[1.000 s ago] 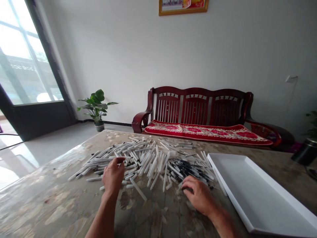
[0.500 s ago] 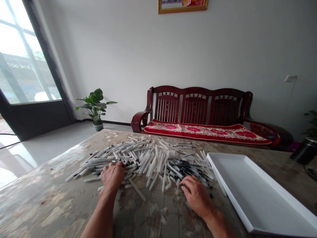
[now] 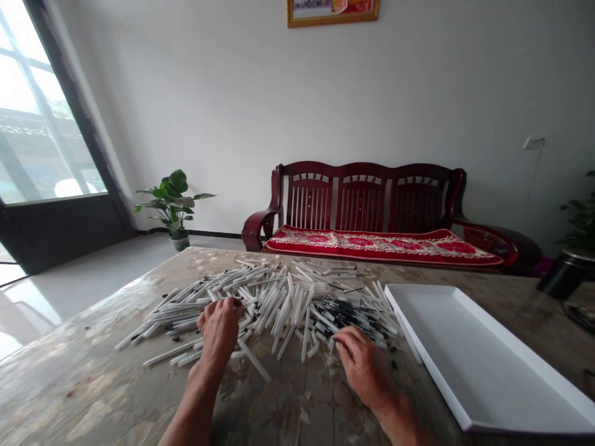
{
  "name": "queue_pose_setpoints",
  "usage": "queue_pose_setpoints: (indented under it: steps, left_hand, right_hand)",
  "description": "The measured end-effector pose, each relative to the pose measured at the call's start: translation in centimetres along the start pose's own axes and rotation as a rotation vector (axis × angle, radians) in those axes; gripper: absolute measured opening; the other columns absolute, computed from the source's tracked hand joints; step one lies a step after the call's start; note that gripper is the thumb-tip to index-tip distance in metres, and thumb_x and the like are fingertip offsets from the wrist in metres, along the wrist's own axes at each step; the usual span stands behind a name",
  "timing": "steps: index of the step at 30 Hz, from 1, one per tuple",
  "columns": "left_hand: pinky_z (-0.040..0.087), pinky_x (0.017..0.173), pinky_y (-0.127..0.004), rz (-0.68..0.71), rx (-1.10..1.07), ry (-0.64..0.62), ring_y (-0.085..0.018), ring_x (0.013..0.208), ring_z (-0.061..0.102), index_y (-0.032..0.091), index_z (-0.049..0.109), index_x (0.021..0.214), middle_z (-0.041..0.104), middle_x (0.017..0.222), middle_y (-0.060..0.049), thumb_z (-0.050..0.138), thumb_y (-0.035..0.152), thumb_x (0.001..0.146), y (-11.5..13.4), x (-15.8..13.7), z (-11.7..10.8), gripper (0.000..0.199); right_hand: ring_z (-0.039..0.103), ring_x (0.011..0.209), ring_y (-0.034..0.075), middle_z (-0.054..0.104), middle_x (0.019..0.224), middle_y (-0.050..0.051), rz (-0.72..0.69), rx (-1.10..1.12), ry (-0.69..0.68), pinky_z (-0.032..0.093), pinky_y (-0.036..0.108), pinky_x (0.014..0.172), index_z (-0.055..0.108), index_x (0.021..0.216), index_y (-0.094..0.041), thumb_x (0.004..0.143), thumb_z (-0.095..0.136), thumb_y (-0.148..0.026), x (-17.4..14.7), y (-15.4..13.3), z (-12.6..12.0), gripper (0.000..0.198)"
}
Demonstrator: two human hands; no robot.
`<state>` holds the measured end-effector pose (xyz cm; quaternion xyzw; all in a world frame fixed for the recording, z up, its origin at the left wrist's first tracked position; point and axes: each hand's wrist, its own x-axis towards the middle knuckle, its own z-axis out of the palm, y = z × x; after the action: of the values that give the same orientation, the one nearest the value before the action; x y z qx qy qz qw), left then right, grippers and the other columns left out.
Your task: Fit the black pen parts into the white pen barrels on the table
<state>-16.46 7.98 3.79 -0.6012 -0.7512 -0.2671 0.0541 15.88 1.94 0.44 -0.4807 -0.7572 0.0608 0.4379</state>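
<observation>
A wide pile of white pen barrels (image 3: 279,303), some with black ends, lies on the table. My left hand (image 3: 219,327) is over the pile's near left part, its fingers curled inward; whatever they grip is hidden. Beside that wrist lie several loose barrels (image 3: 170,353). At the right of the pile is a heap of black and clear pen caps (image 3: 348,319). My right hand (image 3: 365,365) is at the near edge of this heap, thumb and fingers drawn together in a pinch. Anything in that pinch is too small to name.
A shallow white tray (image 3: 483,359) sits on the table to the right, its edge close to the pens. The tabletop (image 3: 83,378) has a floral cover. Behind stand a red wooden bench (image 3: 357,204) and a potted plant (image 3: 179,238). A dark canister (image 3: 564,272) is far right.
My left hand has lifted slightly and shifted right, and more barrels now show beside its wrist. My right hand stays near the caps. The view has turned a little.
</observation>
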Motion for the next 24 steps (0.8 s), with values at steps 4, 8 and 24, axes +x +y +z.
queue_pose_setpoints:
  steps: [4,8,24]
  left_hand:
    - [0.041,0.09,-0.037,0.325,-0.181,-0.013,-0.025,0.096,0.061,0.022,0.063,0.094,0.071,0.093,-0.007,0.048,0.026,0.092,3.7,-1.7,0.6,0.016]
    - [0.042,0.08,-0.033,0.683,-0.287,-0.172,-0.022,0.085,0.062,0.025,0.063,0.097,0.069,0.088,-0.004,0.049,0.03,0.095,7.4,-4.3,1.5,0.015]
    - [0.047,0.07,-0.025,0.602,-0.653,-0.336,-0.017,0.074,0.065,0.027,0.071,0.099,0.07,0.083,-0.003,0.054,0.022,0.089,9.2,-6.1,2.7,0.02]
  right_hand:
    - [0.067,0.088,0.02,0.071,0.094,0.007,0.122,0.12,0.018,0.052,0.028,0.079,0.067,0.101,-0.021,0.096,0.046,-0.027,0.0,-0.2,0.3,0.023]
    - [0.068,0.083,0.019,0.072,0.097,0.006,0.304,0.225,-0.041,0.052,0.027,0.074,0.063,0.115,-0.021,0.1,0.038,-0.043,0.1,-1.1,-0.1,0.036]
    - [0.069,0.086,0.02,0.075,0.091,0.006,0.211,0.153,-0.152,0.049,0.028,0.076,0.069,0.098,-0.021,0.097,0.046,-0.03,0.8,-0.9,-0.6,0.025]
